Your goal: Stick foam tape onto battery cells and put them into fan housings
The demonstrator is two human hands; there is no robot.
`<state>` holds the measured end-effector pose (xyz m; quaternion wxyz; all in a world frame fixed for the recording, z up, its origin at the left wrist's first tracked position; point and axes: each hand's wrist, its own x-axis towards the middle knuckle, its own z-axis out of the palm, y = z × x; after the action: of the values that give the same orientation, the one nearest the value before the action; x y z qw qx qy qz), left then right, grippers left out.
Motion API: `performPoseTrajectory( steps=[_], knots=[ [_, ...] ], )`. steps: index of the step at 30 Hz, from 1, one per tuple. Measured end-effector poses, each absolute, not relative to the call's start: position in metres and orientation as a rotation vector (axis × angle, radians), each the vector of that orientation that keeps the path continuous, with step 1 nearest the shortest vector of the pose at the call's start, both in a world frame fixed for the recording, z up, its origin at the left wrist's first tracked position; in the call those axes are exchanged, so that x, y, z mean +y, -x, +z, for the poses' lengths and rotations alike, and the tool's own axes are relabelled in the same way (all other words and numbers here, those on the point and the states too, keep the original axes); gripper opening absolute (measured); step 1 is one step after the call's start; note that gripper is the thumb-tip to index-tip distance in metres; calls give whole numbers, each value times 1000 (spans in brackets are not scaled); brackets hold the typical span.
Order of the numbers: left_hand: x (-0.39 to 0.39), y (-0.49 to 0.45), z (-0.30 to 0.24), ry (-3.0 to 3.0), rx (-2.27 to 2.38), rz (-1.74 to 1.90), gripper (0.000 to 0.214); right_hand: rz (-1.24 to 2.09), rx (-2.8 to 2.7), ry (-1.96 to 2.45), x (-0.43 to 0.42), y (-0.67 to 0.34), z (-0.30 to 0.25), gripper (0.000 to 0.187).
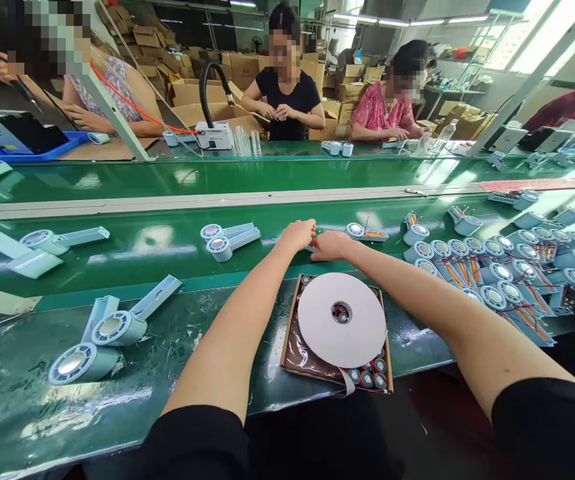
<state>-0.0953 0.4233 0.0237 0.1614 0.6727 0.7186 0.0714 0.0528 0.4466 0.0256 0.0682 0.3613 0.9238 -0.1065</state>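
Observation:
Over the green belt, my left hand and my right hand meet with fingers closed and pinched together. A sliver of something pale blue shows between them; the fingers hide most of it. Just below them, a large white tape roll lies on an open cardboard box, its loose end hanging over the front edge. Small round parts with red wires show in the box beside brown film. To the left of my hands are two light-blue round-headed housings; another housing with orange strips lies to the right.
More light-blue housings lie on the near bench at left, and a dense group with orange strips fills the right. A pale divider rail crosses the belt. Several people sit opposite, near a white machine with a black hose.

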Motion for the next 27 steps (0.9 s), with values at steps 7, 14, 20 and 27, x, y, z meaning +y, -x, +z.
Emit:
performPoseTrajectory(
  steps=[7,14,20,27],
  knots=[
    [384,90,43,-1847,2213,333,47,-384,3052,-1296,429,-97,78,47],
    [282,61,62,-2191,1687,430,58,-1422,3279,-1709,331,-220,39,37],
    [195,54,71,-2535,1189,126,92,-2085,3135,-1880,249,-248,21,29],
    [125,62,57,-2596,1679,853,84,-2626,2732,-1403,180,-216,42,52]
  ],
)
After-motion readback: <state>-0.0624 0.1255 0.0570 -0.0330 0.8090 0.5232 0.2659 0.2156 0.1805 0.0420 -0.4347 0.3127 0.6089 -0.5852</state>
